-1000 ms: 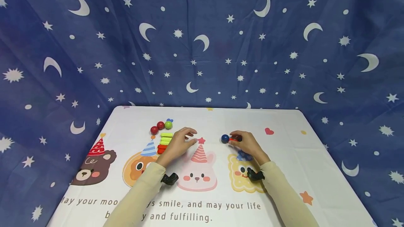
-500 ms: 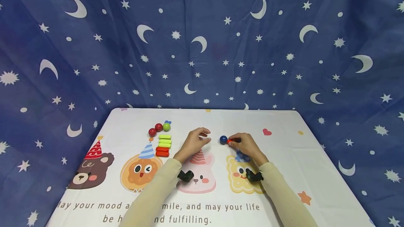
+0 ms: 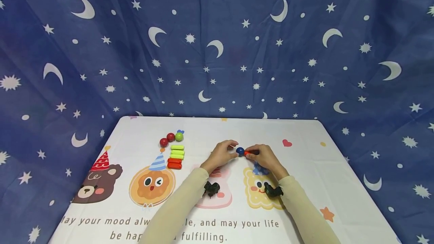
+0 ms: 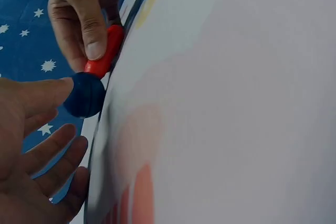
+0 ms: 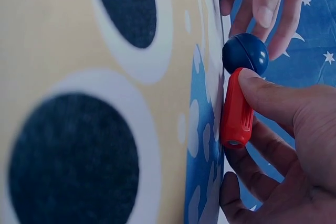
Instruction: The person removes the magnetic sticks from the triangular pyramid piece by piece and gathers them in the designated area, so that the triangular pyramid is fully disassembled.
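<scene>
A dark blue ball [image 3: 240,151] sits on the white table between the two hands. Touching it is one end of a red ridged toy rod [image 5: 237,111], whose other end shows a small metallic tip. My right hand [image 3: 266,156] pinches this rod between thumb and fingers; in the head view it hides most of it. From the other side my left hand [image 3: 221,155] reaches the ball [image 4: 84,95]. Its thumb tip lies at the ball's surface in the left wrist view, and the other fingers are spread loosely, not closed round it.
Left of the hands lie yellow-green rods [image 3: 177,147] and red rods [image 3: 174,163] in a stack of rows. Behind them are two dark red balls [image 3: 164,142] and a green ball [image 3: 179,136]. A printed cloth [image 3: 305,199] covers the table; a blue starry curtain [image 3: 217,82] hangs behind.
My left hand has moved right, from beside the coloured rods to the blue ball. My right hand keeps hold of the red rod and stays nearly in place.
</scene>
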